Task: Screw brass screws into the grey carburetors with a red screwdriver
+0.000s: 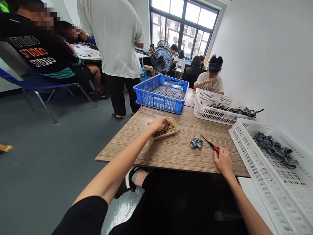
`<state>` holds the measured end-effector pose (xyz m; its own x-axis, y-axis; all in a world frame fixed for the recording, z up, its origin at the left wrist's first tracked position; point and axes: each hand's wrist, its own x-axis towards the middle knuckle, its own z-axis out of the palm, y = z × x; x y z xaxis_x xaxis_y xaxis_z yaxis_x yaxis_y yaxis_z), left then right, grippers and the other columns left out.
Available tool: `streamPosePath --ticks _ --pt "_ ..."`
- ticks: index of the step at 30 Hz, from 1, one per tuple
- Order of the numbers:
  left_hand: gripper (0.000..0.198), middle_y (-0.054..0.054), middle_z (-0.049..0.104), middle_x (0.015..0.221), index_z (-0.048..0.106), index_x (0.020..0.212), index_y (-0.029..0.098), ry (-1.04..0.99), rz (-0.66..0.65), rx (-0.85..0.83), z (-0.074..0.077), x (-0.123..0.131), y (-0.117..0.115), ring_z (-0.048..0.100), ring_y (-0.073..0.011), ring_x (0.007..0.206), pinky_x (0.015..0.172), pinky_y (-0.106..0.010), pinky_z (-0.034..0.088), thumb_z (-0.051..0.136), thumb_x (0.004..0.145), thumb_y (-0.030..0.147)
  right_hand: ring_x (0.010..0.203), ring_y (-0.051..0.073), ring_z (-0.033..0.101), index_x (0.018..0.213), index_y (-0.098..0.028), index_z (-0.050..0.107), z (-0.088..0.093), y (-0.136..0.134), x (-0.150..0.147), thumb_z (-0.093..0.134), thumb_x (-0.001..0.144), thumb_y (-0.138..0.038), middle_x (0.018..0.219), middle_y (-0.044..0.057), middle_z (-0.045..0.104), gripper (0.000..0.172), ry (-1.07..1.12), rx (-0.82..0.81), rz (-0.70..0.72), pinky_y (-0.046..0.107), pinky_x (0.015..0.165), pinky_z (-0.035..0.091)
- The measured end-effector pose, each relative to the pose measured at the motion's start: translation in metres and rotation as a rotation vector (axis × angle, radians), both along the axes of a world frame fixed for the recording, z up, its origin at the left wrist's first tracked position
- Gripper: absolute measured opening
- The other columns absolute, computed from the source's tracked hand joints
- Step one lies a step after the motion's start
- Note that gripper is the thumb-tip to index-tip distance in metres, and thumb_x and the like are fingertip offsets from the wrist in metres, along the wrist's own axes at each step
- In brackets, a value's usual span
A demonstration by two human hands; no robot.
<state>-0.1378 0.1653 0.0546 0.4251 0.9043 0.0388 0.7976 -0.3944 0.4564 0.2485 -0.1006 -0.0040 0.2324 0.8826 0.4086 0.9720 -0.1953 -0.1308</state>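
Note:
My left hand [158, 124] reaches over a shallow tray [176, 125] of small brass-coloured parts [167, 129], which look like screws or jets. Its fingers are curled together down at the parts, and what they pinch, if anything, is hidden. On the right, my right hand [223, 160] rests on the table with its fingers around the red handle of a screwdriver [213, 146]. The screwdriver's dark shaft points to the upper left. Between my hands lies a grey metal carburetor body [196, 143], touched by neither.
A blue crate [158, 101] stands at the wooden table's [156, 155] far end. White crates [215, 116] [259, 169] holding dark metal parts line the right side. One tiny piece [191, 126] lies on the tabletop. A person in a white shirt [117, 39] stands beyond; others sit around.

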Motion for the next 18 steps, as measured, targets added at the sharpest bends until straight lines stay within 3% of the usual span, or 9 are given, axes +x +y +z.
streamPosePath --ticks 12,18 --pt "0.020 0.001 0.079 0.093 0.080 0.098 0.026 0.030 -0.263 -0.051 -0.004 0.001 -0.004 0.069 -0.0148 0.082 0.070 -0.021 0.047 0.070 0.082 0.027 0.108 0.032 0.056 0.122 -0.015 0.062 -0.001 0.001 0.001 0.043 0.101 -0.038 0.115 0.016 0.067 0.036 -0.033 0.016 0.000 0.042 0.093 0.047" --pt "0.017 0.000 0.079 0.094 0.080 0.095 0.025 0.060 -0.264 -0.028 -0.001 0.007 -0.008 0.070 -0.0166 0.084 0.070 -0.022 0.046 0.071 0.080 0.025 0.108 0.032 0.057 0.122 -0.016 0.061 -0.001 0.001 0.001 0.044 0.101 -0.037 0.117 0.015 0.068 0.035 -0.012 0.019 0.012 0.042 0.093 0.047"
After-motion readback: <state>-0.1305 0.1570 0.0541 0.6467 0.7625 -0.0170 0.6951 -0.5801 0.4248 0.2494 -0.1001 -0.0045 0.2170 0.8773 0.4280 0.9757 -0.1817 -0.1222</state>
